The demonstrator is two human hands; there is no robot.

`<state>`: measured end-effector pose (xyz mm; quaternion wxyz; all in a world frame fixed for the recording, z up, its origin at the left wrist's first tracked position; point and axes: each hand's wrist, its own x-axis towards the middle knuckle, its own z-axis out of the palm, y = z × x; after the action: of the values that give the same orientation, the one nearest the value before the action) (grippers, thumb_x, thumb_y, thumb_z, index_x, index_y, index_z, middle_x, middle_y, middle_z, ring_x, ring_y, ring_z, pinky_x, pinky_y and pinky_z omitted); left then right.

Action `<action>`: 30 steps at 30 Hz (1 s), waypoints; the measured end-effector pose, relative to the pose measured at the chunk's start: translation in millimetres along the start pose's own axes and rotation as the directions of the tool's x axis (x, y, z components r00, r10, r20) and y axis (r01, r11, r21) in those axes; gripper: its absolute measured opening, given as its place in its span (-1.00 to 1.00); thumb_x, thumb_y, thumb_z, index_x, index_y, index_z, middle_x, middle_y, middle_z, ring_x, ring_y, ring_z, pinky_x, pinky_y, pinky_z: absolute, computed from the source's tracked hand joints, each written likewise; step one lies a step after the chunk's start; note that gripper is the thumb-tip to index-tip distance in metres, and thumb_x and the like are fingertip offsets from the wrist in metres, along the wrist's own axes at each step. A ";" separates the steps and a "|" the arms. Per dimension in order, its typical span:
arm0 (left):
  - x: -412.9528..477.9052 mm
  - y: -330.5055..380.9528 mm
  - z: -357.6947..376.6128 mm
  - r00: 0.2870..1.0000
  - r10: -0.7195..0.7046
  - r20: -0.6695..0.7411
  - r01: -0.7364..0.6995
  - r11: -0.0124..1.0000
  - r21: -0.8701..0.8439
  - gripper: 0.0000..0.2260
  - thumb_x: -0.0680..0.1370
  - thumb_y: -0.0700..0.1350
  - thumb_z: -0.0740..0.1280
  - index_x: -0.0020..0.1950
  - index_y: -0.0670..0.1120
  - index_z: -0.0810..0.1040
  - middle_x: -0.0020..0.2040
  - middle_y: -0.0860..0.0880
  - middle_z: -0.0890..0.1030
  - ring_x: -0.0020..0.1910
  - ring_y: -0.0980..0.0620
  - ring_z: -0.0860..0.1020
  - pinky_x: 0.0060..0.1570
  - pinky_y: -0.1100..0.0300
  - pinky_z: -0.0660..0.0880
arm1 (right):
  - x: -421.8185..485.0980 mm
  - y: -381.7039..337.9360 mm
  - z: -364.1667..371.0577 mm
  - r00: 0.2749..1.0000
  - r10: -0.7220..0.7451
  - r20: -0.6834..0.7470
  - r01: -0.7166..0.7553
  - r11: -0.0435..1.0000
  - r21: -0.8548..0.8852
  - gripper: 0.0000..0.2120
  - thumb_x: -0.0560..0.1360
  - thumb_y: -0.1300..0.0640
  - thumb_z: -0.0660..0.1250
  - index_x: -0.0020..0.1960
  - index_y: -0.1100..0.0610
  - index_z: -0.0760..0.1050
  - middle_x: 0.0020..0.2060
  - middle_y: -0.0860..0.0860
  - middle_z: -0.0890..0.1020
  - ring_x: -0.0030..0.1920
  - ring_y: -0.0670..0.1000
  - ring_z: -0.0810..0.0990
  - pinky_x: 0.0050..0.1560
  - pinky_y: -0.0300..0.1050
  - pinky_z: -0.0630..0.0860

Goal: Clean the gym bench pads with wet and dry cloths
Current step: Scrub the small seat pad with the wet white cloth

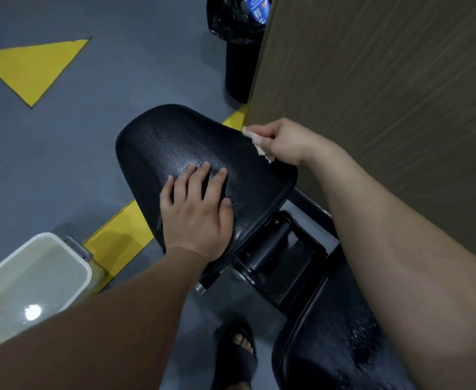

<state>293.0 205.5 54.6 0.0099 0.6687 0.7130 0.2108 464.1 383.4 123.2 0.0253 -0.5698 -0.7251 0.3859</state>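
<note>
A black bench seat pad (175,142) fills the middle of the view, its surface shiny and damp. My left hand (196,212) rests flat on its near part with fingers spread. My right hand (284,140) grips a small pale cloth (256,143) at the pad's right edge; most of the cloth is hidden in the fist. A second black pad (341,333) lies at the lower right, speckled with droplets, partly under my right forearm.
A white bucket of water (48,243) stands on the floor at the lower left. A black lined bin (239,52) stands at the back beside a brown wood-grain wall (386,94). The black bench frame (282,254) joins the pads. My sandalled foot (239,353) is below.
</note>
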 end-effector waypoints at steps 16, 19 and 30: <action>4.0 -39.7 -67.1 0.894 -0.093 0.438 0.177 0.972 -0.155 -0.30 0.57 0.21 0.27 0.63 0.05 0.09 0.64 -0.02 0.07 0.63 -0.07 -0.01 0.58 -0.20 -0.06 | -16.1 -3.5 58.5 0.963 -0.034 -0.269 -0.047 0.956 -0.288 -0.57 0.56 0.24 0.24 0.30 -0.19 0.48 0.20 0.09 0.55 0.21 0.06 0.60 0.34 -0.11 0.51; 4.9 -75.4 -73.2 0.787 -0.195 0.586 0.335 0.932 -0.139 0.00 0.47 0.33 0.39 0.67 -0.04 -0.11 0.67 -0.06 -0.11 0.64 -0.10 -0.12 0.60 -0.15 -0.05 | -37.2 -41.0 90.6 0.927 -0.187 -0.325 0.061 0.930 -0.362 -0.71 0.51 0.30 0.29 0.08 -0.03 0.59 0.03 0.04 0.59 -0.04 0.08 0.58 0.13 -0.14 0.52; 5.8 -117.0 -64.1 0.697 0.013 0.717 0.211 0.952 -0.223 0.21 0.39 0.37 0.47 0.62 -0.01 -0.37 0.62 0.03 -0.40 0.62 -0.05 -0.31 0.62 -0.05 -0.08 | 9.0 -60.1 96.5 0.918 -0.194 -0.345 0.021 0.895 -0.446 -0.49 0.47 0.36 0.21 0.31 -0.04 0.56 0.20 0.04 0.59 0.14 0.14 0.53 0.20 -0.19 0.45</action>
<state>162.4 190.6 77.8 0.3925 0.6492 0.6504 0.0371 366.4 336.6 87.3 0.0599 -0.5832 -0.8046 0.0947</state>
